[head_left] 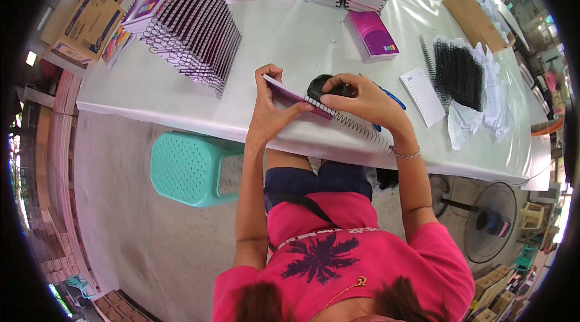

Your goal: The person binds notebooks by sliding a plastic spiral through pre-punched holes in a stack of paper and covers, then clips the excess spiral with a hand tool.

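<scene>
Head view. The left hand [270, 110] holds the purple notebook [287, 93] above the table's [266, 29] near edge, its grip closed with the thumb on the bound edge. The notebook's long axis slopes from upper left to lower right. The wire coil [356, 126] follows that line, its free length trailing towards the right wrist; the right hand [370, 101] is nearer. Its fingers curve over a dark rounded object [315, 87]; whether they grasp it cannot be told.

Paper notebook [285, 95], glossy purple booklet cover [370, 31], shiny smooth tabletop [284, 35], plastic stool [186, 168], matt cardboard box [92, 23]
</scene>
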### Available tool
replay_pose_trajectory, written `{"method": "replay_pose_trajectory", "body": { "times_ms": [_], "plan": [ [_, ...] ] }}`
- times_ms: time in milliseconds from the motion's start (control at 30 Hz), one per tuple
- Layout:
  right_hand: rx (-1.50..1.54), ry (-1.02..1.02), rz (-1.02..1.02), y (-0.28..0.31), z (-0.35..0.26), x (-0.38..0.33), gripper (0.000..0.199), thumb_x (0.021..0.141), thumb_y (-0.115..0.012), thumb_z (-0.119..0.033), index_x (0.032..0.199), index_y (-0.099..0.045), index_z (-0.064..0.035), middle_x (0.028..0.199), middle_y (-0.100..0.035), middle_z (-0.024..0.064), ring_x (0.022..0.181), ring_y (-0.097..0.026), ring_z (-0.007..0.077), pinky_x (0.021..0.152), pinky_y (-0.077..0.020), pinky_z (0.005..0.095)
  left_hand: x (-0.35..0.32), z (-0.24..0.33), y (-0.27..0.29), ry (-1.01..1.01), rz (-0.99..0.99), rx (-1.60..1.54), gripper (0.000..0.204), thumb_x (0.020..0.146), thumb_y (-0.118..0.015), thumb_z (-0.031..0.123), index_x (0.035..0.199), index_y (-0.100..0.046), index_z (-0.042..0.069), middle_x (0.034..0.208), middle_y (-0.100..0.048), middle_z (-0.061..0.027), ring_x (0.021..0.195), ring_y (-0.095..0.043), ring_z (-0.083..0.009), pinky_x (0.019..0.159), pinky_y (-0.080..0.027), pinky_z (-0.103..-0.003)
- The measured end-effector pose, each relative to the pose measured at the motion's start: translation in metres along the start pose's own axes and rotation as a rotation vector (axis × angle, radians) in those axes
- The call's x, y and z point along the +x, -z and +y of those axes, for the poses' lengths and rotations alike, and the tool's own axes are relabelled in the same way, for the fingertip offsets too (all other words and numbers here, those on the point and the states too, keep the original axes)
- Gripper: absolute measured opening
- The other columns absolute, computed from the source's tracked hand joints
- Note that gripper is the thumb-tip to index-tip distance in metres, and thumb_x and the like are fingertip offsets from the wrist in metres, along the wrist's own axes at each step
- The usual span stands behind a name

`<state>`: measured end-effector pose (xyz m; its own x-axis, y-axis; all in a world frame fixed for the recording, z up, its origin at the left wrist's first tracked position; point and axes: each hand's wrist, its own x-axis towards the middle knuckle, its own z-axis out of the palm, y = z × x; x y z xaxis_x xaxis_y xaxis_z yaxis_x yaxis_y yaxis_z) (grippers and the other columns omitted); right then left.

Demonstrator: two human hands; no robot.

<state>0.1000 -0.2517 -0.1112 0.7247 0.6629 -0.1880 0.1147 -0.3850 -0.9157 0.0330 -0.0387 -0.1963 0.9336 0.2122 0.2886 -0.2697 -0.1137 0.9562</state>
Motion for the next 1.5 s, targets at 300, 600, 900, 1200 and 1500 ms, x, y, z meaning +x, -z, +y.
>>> {"method": "replay_pose_trajectory", "body": {
  "times_ms": [300, 600, 900, 1200, 1500],
  "plan": [
    [-0.051, 0.027, -0.103, 0.004, -0.003, 0.002, 0.039, 0.085, -0.073, -0.034, 0.101, -0.07, 0.0019, 0.087, -0.065, 0.0033, 0.08, -0.056, 0.0105, 0.073, -0.0457, 0.0258, -0.001, 0.004, 0.001, 0.005, 0.002, -0.019, 0.086, 0.059, -0.092, 0.007, 0.122, -0.033, 0.012, 0.1, -0.036, -0.0021, 0.091, -0.041, -0.0137, 0.085, -0.04, -0.027],
    [0.055, 0.102, -0.016, -0.001, -0.011, 0.002, 0.034, 0.084, -0.075, -0.03, 0.095, -0.071, 0.001, 0.084, -0.065, 0.0015, 0.077, -0.055, 0.0076, 0.071, -0.0449, 0.0237, -0.001, 0.0, 0.004, 0.003, 0.019, -0.004, 0.088, 0.058, -0.093, 0.014, 0.123, -0.033, 0.01, 0.107, -0.037, -0.0048, 0.099, -0.042, -0.0169, 0.091, -0.039, -0.029],
    [-0.498, 0.102, 0.254, -0.004, -0.01, 0.007, 0.046, 0.08, -0.077, -0.04, 0.1, -0.069, 0.0006, 0.089, -0.066, 0.0084, 0.081, -0.056, 0.0143, 0.077, -0.0464, 0.0299, 0.001, 0.0, 0.005, -0.007, 0.016, 0.044, 0.085, 0.061, -0.093, 0.02, 0.122, -0.035, 0.009, 0.107, -0.039, -0.0055, 0.102, -0.043, -0.0179, 0.093, -0.039, -0.031],
    [-0.117, 0.18, 0.18, 0.015, 0.01, 0.033, 0.05, 0.085, -0.073, -0.046, 0.104, -0.07, 0.0005, 0.087, -0.068, 0.0091, 0.082, -0.061, 0.0158, 0.078, -0.0477, 0.0284, -0.003, 0.008, -0.001, 0.034, 0.038, -0.007, 0.072, 0.072, -0.088, 0.015, 0.12, -0.036, 0.009, 0.106, -0.042, -0.0059, 0.094, -0.049, -0.0145, 0.083, -0.045, -0.028],
    [-0.431, 0.052, 0.352, 0.048, 0.011, -0.009, 0.044, 0.092, -0.065, -0.038, 0.121, -0.064, -0.0053, 0.117, -0.063, 0.0178, 0.113, -0.056, 0.0346, 0.095, -0.0427, 0.0462, -0.015, 0.026, -0.032, -0.063, 0.338, 0.194, 0.067, 0.076, -0.085, 0.016, 0.125, -0.042, 0.007, 0.112, -0.049, -0.0097, 0.104, -0.052, -0.0199, 0.091, -0.043, -0.034]
  ]
}}
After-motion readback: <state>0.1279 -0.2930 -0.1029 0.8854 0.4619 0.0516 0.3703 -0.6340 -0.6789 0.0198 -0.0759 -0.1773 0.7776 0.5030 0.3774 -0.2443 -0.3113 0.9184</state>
